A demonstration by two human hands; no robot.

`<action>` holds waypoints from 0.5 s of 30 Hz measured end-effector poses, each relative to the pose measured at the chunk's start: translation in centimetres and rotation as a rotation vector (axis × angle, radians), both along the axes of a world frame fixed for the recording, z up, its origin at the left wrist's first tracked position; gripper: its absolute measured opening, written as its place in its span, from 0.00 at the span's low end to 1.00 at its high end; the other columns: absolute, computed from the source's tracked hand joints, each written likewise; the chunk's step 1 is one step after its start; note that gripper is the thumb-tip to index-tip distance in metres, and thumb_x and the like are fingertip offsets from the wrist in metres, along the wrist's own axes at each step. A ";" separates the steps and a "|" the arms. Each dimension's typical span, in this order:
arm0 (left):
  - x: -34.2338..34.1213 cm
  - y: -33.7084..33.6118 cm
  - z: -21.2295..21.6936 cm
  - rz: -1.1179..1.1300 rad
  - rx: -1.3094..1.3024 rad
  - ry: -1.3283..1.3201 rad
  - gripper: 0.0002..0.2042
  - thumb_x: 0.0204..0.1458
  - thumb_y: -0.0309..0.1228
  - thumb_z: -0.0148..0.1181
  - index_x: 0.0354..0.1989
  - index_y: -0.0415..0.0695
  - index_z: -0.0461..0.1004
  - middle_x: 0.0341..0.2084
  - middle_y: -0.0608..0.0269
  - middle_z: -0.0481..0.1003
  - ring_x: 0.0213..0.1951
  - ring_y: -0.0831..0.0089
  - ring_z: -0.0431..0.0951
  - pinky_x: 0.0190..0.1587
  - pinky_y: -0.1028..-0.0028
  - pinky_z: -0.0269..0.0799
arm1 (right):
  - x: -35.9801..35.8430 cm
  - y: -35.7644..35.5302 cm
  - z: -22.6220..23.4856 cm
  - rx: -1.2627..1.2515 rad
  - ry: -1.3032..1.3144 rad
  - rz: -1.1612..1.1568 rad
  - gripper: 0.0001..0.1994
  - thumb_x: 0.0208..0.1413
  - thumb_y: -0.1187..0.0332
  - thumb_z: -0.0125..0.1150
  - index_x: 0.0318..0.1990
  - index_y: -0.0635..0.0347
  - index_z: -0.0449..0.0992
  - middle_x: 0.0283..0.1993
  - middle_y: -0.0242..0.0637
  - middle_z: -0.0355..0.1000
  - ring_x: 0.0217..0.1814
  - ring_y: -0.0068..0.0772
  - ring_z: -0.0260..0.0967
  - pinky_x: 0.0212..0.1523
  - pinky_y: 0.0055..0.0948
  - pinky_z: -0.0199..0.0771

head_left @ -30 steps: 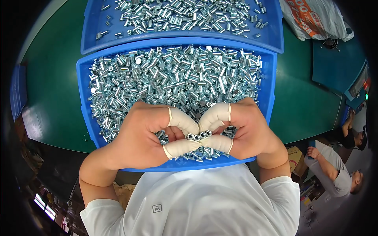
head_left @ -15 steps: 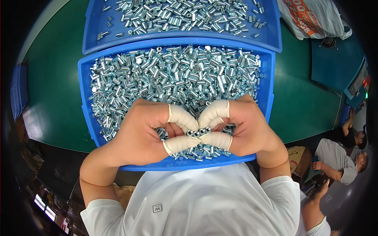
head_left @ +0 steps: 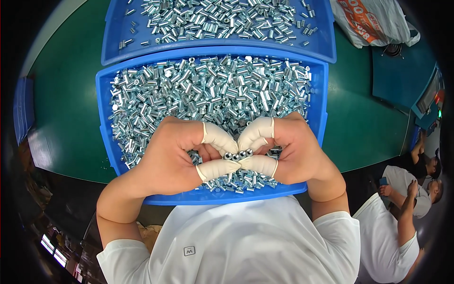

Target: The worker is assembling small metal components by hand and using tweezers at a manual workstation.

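Between my fingertips sits a short row of shiny metal sleeves [head_left: 239, 155], their round open ends facing up at me. My left hand [head_left: 177, 154] pinches the row from the left, thumb below and fingers above. From the other side my right hand [head_left: 293, 149] pinches it the same way. Pale rubber cots cover the thumbs and some fingers of both hands. Under the hands, a blue bin [head_left: 100, 106] is filled with many loose sleeves [head_left: 203, 90] of the same silvery kind. The hands hide part of its near side.
A second blue bin [head_left: 109, 40] with more metal sleeves adjoins the first on its far side. Both stand on a green table [head_left: 64, 104]. A printed plastic bag [head_left: 378, 21] lies at the far right, near a teal machine [head_left: 402, 75]. Other people [head_left: 390, 236] are at the right.
Both hands keep their pinch on the row of sleeves, which has tilted slightly. At the right, a person in white has come further into view.
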State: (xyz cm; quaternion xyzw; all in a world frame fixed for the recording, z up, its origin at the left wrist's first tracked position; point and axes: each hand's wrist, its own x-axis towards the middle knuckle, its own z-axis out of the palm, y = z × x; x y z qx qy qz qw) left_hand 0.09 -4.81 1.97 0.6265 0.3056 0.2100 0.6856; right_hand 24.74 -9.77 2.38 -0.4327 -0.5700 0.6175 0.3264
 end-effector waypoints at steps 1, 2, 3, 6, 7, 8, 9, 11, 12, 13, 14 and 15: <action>0.0 0.0 0.0 0.002 0.006 -0.007 0.10 0.49 0.21 0.78 0.40 0.40 0.85 0.26 0.62 0.85 0.26 0.79 0.85 0.28 0.78 0.78 | 0.0 0.0 -0.1 0.003 0.001 -0.001 0.11 0.51 0.77 0.80 0.41 0.61 0.84 0.28 0.30 0.77 0.29 0.18 0.76 0.34 0.22 0.80; 0.0 0.0 -0.1 -0.004 0.009 -0.003 0.10 0.49 0.21 0.78 0.40 0.40 0.85 0.26 0.62 0.85 0.26 0.79 0.85 0.28 0.78 0.78 | 0.0 -0.1 -0.1 0.006 0.002 -0.003 0.11 0.51 0.77 0.80 0.41 0.61 0.84 0.29 0.30 0.78 0.30 0.18 0.76 0.34 0.22 0.80; -0.1 0.0 -0.1 -0.007 0.018 -0.002 0.10 0.49 0.21 0.78 0.40 0.40 0.85 0.26 0.61 0.85 0.25 0.79 0.85 0.28 0.78 0.78 | 0.0 -0.1 -0.2 0.008 0.003 -0.004 0.11 0.51 0.77 0.80 0.41 0.61 0.84 0.29 0.30 0.78 0.30 0.18 0.77 0.35 0.22 0.80; -0.1 0.0 -0.2 -0.010 0.031 0.001 0.10 0.50 0.21 0.78 0.40 0.40 0.85 0.26 0.61 0.85 0.25 0.79 0.84 0.29 0.78 0.78 | 0.1 -0.1 -0.1 -0.004 -0.014 0.010 0.11 0.51 0.76 0.80 0.41 0.61 0.84 0.30 0.30 0.79 0.31 0.19 0.77 0.36 0.22 0.81; -0.1 0.0 -0.2 -0.009 0.037 0.002 0.10 0.50 0.21 0.78 0.40 0.40 0.85 0.26 0.61 0.85 0.25 0.79 0.84 0.29 0.78 0.78 | 0.2 0.0 0.0 0.008 -0.009 0.017 0.11 0.53 0.77 0.78 0.41 0.61 0.83 0.31 0.32 0.80 0.32 0.21 0.80 0.35 0.23 0.82; -0.1 0.0 -0.2 -0.013 0.038 0.004 0.10 0.50 0.22 0.78 0.40 0.40 0.85 0.26 0.61 0.85 0.25 0.79 0.84 0.29 0.78 0.78 | 0.2 0.0 0.0 0.019 -0.005 0.024 0.10 0.54 0.78 0.77 0.41 0.61 0.82 0.31 0.33 0.82 0.33 0.23 0.82 0.35 0.23 0.83; -0.1 0.0 -0.2 -0.015 0.044 0.008 0.10 0.50 0.22 0.78 0.40 0.40 0.85 0.26 0.61 0.85 0.25 0.79 0.84 0.29 0.78 0.78 | 0.2 0.1 0.0 0.020 -0.006 0.031 0.09 0.56 0.79 0.75 0.41 0.61 0.81 0.32 0.35 0.84 0.34 0.25 0.85 0.34 0.24 0.83; -0.1 0.0 -0.2 -0.014 0.049 0.010 0.11 0.50 0.22 0.78 0.40 0.41 0.85 0.26 0.61 0.85 0.25 0.79 0.84 0.29 0.78 0.78 | 0.2 0.1 0.0 0.029 -0.003 0.028 0.09 0.56 0.79 0.75 0.41 0.61 0.81 0.32 0.35 0.84 0.34 0.24 0.85 0.34 0.24 0.83; -0.1 0.0 -0.2 -0.011 0.048 0.008 0.11 0.50 0.22 0.78 0.41 0.41 0.85 0.26 0.61 0.85 0.25 0.79 0.84 0.29 0.78 0.78 | 0.1 0.1 0.0 0.019 -0.005 0.026 0.09 0.56 0.79 0.75 0.41 0.61 0.81 0.32 0.35 0.84 0.34 0.24 0.85 0.34 0.24 0.83; -0.1 0.0 -0.2 -0.006 0.053 0.007 0.11 0.50 0.22 0.78 0.41 0.41 0.85 0.27 0.62 0.85 0.25 0.79 0.84 0.29 0.78 0.78 | 0.1 0.1 0.0 0.031 -0.003 0.025 0.09 0.56 0.79 0.75 0.41 0.61 0.81 0.32 0.35 0.84 0.34 0.24 0.84 0.34 0.24 0.83; -0.1 -0.1 -0.2 -0.007 0.041 0.007 0.11 0.50 0.22 0.78 0.41 0.41 0.85 0.27 0.62 0.85 0.25 0.79 0.84 0.29 0.78 0.78 | 0.1 0.0 -0.1 0.034 -0.002 0.023 0.09 0.56 0.79 0.75 0.41 0.61 0.81 0.32 0.35 0.84 0.34 0.24 0.84 0.34 0.24 0.83; -0.1 -0.1 -0.2 -0.006 0.034 0.008 0.11 0.49 0.22 0.78 0.41 0.41 0.85 0.27 0.62 0.85 0.25 0.79 0.84 0.29 0.78 0.78 | 0.1 0.0 -0.1 0.028 0.001 0.020 0.09 0.56 0.79 0.75 0.41 0.61 0.81 0.32 0.35 0.84 0.34 0.24 0.84 0.34 0.24 0.83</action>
